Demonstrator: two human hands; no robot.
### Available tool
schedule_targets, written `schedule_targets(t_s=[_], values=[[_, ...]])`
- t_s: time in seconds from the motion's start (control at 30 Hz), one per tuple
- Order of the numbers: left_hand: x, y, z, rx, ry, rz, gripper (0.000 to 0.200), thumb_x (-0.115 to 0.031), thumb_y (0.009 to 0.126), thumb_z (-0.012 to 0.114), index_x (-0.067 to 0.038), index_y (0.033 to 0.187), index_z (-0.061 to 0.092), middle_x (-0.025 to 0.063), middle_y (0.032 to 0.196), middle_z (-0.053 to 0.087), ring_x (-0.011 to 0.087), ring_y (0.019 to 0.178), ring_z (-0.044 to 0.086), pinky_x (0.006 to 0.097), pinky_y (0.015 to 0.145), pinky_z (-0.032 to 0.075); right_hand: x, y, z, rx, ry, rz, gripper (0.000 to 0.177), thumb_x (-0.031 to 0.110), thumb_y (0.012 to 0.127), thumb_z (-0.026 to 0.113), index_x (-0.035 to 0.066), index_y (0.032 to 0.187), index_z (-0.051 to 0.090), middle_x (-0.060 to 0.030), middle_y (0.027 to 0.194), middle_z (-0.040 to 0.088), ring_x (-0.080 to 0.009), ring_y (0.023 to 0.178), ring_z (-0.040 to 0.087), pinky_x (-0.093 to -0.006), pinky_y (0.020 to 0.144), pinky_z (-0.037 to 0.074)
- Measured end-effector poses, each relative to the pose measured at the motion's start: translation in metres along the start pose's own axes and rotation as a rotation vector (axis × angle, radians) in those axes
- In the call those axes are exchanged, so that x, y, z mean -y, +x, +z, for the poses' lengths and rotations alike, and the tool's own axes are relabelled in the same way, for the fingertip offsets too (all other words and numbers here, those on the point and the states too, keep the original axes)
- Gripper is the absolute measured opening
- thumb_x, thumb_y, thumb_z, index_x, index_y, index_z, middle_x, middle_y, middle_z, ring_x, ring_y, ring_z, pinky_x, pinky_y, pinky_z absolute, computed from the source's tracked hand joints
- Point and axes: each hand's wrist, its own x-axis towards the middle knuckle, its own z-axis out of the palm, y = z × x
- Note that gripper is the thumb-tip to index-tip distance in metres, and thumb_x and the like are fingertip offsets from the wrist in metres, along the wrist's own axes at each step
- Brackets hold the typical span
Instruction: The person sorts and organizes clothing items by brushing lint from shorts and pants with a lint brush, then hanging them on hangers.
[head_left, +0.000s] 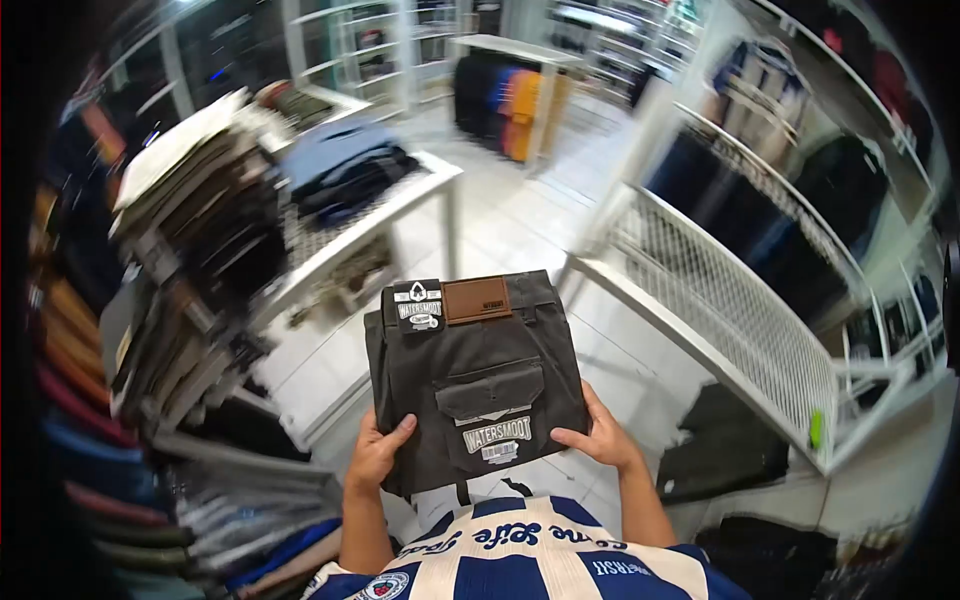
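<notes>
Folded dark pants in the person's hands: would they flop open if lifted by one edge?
The folded pants would probably flop open: they are layered cloth, held between the left hand and right hand. Their matte surface suggests little slipping. The brown patch, lying flat, may stay stiffer.

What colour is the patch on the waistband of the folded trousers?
Brown, with small dark lettering; it shows best in the head view.

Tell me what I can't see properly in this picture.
All in the head view:
Most fingers of the left hand and right hand: hidden behind the folded pants.
The pants' underside: turned away from the camera.
Tiny print on the white sticker: too small.
Clothes at the far left: blurred, and cut off by the dark picture edge.
</notes>
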Motion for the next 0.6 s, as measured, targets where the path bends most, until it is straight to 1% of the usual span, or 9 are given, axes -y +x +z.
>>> schedule_targets(t_s=[0.07,0.1,0.13,0.2,0.33,0.4,0.47,0.53,0.6], values=[[0.037,0.015,0.058,0.115,0.005,0.042,0.041,-0.010,0.101,0.068,0.000,0.139,0.057,0.0048,0.126,0.068,0.0116,0.112,0.062,0.0279,0.098,0.049,0.034,-0.061,-0.037,-0.207,0.142,0.377,0.084,0.011,0.089,0.081,0.002,0.157,0.032,-0.0128,0.139,0.057,-0.0176,0.103,0.067,-0.0290,0.074,0.061],[0.052,0.024,0.088,0.203,0.013,-0.023,0.039,-0.012,0.103,0.064,0.001,0.139,0.056,0.0044,0.128,0.066,0.0101,0.115,0.059,0.0264,0.100,0.046,0.019,-0.093,-0.058,-0.340,0.097,0.358,0.082,0.007,0.089,0.080,0.003,0.157,0.033,-0.0115,0.135,0.059,-0.0165,0.099,0.068,-0.0271,0.060,0.061],[0.076,0.034,0.116,0.254,0.046,-0.028,0.038,-0.016,0.106,0.061,0.002,0.138,0.056,0.0046,0.129,0.065,0.0096,0.115,0.058,0.0253,0.099,0.046,0.021,-0.121,-0.078,-0.426,-0.145,0.267,0.082,0.008,0.088,0.081,0.003,0.156,0.034,-0.0113,0.131,0.061,-0.0168,0.099,0.068,-0.0278,0.063,0.062],[0.101,0.052,0.176,0.424,0.091,-0.021,0.039,-0.020,0.108,0.057,0.003,0.140,0.055,0.0050,0.129,0.065,0.0098,0.115,0.057,0.0255,0.099,0.045,0.012,-0.173,-0.108,-0.604,-0.018,0.345,0.083,0.007,0.088,0.081,0.002,0.156,0.034,-0.0116,0.128,0.063,-0.0169,0.099,0.068,-0.0278,0.063,0.062],[0.101,0.076,0.280,0.576,0.155,-0.094,0.041,-0.024,0.109,0.056,0.004,0.139,0.055,0.0053,0.127,0.065,0.0105,0.113,0.057,0.0260,0.099,0.045,0.037,-0.222,-0.139,-0.869,-0.055,0.321,0.082,0.006,0.087,0.081,0.001,0.155,0.035,-0.0122,0.128,0.064,-0.0178,0.101,0.068,-0.0281,0.065,0.062],[0.099,0.097,0.320,0.678,0.271,-0.060,0.044,-0.028,0.109,0.056,0.004,0.138,0.055,0.0063,0.127,0.065,0.0121,0.113,0.057,0.0277,0.100,0.045,0.048,-0.231,-0.162,-0.962,-0.294,0.129,0.078,0.004,0.086,0.081,0.001,0.153,0.040,-0.0121,0.131,0.064,-0.0178,0.102,0.067,-0.0287,0.065,0.060],[0.090,0.115,0.369,0.726,0.287,0.055,0.047,-0.031,0.108,0.057,0.005,0.138,0.055,0.0081,0.127,0.065,0.0133,0.113,0.057,0.0285,0.101,0.044,0.059,-0.234,-0.188,-1.077,-0.319,0.134,0.074,0.004,0.086,0.080,0.001,0.151,0.045,-0.0112,0.132,0.064,-0.0170,0.104,0.067,-0.0293,0.064,0.059],[0.091,0.145,0.412,0.777,0.205,0.050,0.052,-0.033,0.107,0.058,0.006,0.141,0.053,0.0120,0.129,0.065,0.0159,0.116,0.058,0.0295,0.103,0.044,0.081,-0.226,-0.214,-1.170,-0.308,0.094,0.070,0.008,0.087,0.080,0.002,0.149,0.048,-0.0100,0.129,0.066,-0.0149,0.101,0.067,-0.0279,0.063,0.057],[0.091,0.173,0.454,0.731,0.354,0.159,0.062,-0.036,0.106,0.059,0.006,0.150,0.044,0.0179,0.133,0.063,0.0197,0.119,0.060,0.0307,0.103,0.045,0.104,-0.213,-0.235,-1.289,-0.185,0.089,0.070,0.013,0.089,0.080,0.003,0.150,0.048,-0.0085,0.126,0.067,-0.0132,0.095,0.067,-0.0259,0.061,0.056]])
